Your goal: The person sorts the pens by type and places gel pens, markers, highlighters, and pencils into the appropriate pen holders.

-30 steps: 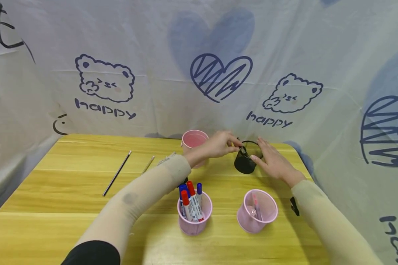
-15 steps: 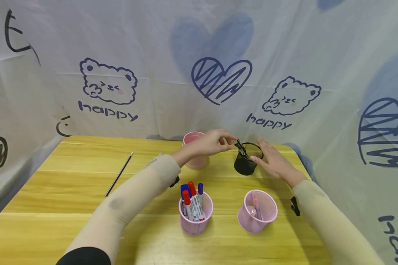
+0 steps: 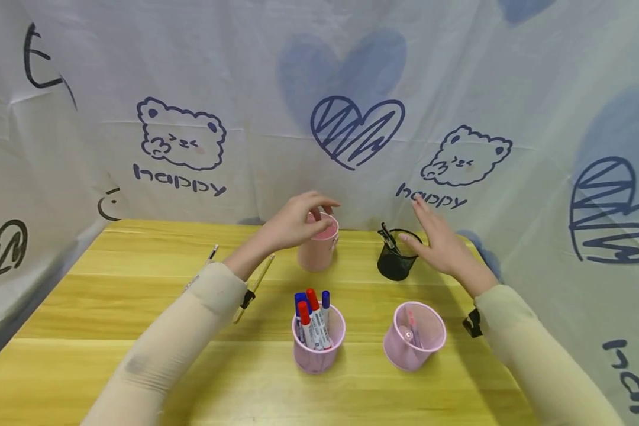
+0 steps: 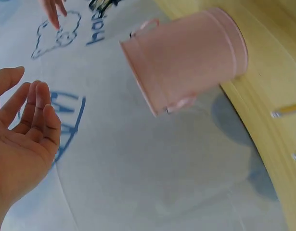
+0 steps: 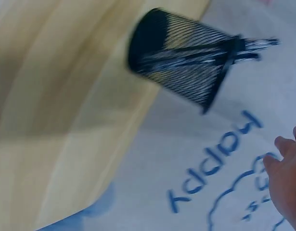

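My left hand (image 3: pixel 300 220) hovers in front of and over the pink bucket (image 3: pixel 315 254), its fingers loosely bent and nothing in them. In the left wrist view that bucket (image 4: pixel 186 57) shows two small side handles and stands apart from the hand (image 4: pixel 25 139). Beside the black mesh pen cup (image 3: pixel 396 264), my right hand (image 3: pixel 441 242) is raised with fingers extended, holding nothing. Several dark pens (image 3: pixel 387 236) lean in the mesh cup. The right wrist view shows a gap between the cup (image 5: pixel 186 57) and the hand (image 5: pixel 287 178).
A pink cup (image 3: pixel 319 359) with red and blue markers (image 3: pixel 313 322) stands at the front middle. Right of it, another pink cup (image 3: pixel 412 355) holds a pink pen. Two pencils lie at left, one yellow (image 3: pixel 265 272), the other dark (image 3: pixel 213 253), partly behind the left arm. A printed cloth (image 3: pixel 277 160) hangs behind the table.
My left hand has left the pens in the black mesh cup and moved left to the pink bucket. My right hand has lifted slightly from the mesh cup's rim.
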{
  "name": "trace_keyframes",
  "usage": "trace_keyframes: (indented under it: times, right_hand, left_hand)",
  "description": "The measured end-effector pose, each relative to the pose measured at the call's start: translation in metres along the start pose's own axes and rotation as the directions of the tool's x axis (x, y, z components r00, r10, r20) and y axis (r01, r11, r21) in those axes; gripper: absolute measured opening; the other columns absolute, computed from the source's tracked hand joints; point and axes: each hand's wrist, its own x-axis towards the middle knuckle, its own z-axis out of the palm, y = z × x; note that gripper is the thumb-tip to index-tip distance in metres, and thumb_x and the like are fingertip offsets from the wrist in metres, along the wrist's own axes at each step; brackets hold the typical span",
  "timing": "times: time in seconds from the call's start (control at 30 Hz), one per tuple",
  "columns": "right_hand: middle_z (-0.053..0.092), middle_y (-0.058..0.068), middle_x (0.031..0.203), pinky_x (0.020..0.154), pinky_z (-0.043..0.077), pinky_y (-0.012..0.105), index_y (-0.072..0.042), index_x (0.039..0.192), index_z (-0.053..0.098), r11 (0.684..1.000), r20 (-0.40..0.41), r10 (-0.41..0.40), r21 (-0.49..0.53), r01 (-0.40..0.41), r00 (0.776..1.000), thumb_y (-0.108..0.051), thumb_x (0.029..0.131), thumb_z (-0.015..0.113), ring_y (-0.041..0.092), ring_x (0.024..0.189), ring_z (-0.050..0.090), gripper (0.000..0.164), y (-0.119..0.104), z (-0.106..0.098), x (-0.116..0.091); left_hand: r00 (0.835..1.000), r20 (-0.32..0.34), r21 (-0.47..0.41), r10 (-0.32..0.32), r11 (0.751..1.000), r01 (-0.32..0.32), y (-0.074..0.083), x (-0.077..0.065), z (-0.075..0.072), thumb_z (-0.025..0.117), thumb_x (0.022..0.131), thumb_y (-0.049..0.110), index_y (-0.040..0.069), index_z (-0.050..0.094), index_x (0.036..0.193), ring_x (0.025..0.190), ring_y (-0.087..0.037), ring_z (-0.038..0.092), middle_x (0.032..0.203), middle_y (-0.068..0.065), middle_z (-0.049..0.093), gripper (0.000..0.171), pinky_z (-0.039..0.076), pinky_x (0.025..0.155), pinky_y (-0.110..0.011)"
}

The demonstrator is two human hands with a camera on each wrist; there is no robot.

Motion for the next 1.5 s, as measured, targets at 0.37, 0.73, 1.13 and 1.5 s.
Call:
trace_keyframes:
  times: [0.37,0.73,1.13,1.5]
  right_hand:
    - [-0.003,0.005,0.175,0.126,0.013,0.062,-0.012,0.168,0.009,0.998,-0.039,0.005,-0.060,-0.008,0.999,-0.058,0.104,0.053,0.042,0.158,0.012,0.090,-0.069,-0.023,0.017]
    - [0.000,0.008,0.175,0.128,0.008,0.054,-0.012,0.168,0.008,0.996,0.023,-0.018,-0.091,0.020,1.000,-0.061,0.102,0.054,0.033,0.160,0.009,0.094,-0.119,0.006,0.046]
    - [0.003,0.010,0.175,0.128,0.007,0.056,-0.007,0.167,0.010,0.999,0.146,0.028,-0.048,-0.021,0.989,-0.068,0.100,0.051,0.033,0.160,0.008,0.100,-0.130,0.044,0.070]
    - [0.002,0.008,0.175,0.128,0.008,0.058,-0.009,0.168,0.009,0.997,0.165,0.078,0.013,-0.081,0.983,-0.070,0.098,0.052,0.031,0.161,0.006,0.102,-0.142,0.049,0.087]
  left_hand:
    - [0.977,-0.177,0.064,-0.118,0.989,0.131,-0.025,-0.057,-0.035,0.068,0.100,0.010,0.003,0.066,0.134,0.094,-0.025,0.061,0.124,-0.013,0.065,0.034,0.055,0.077,-0.039]
    - [0.960,-0.200,0.150,-0.196,0.962,0.227,-0.054,-0.097,-0.048,0.067,0.101,0.009,0.003,0.065,0.134,0.089,-0.024,0.059,0.119,-0.013,0.066,0.034,0.050,0.072,-0.038]
    - [0.951,-0.150,0.228,-0.270,0.927,0.299,-0.077,-0.130,-0.062,0.064,0.103,0.013,0.003,0.065,0.133,0.094,-0.027,0.061,0.125,-0.014,0.064,0.032,0.053,0.073,-0.041]
    - [0.934,-0.145,0.240,-0.326,0.904,0.353,-0.093,-0.147,-0.068,0.064,0.103,0.015,0.004,0.064,0.135,0.097,-0.028,0.062,0.121,-0.014,0.063,0.034,0.055,0.074,-0.043]
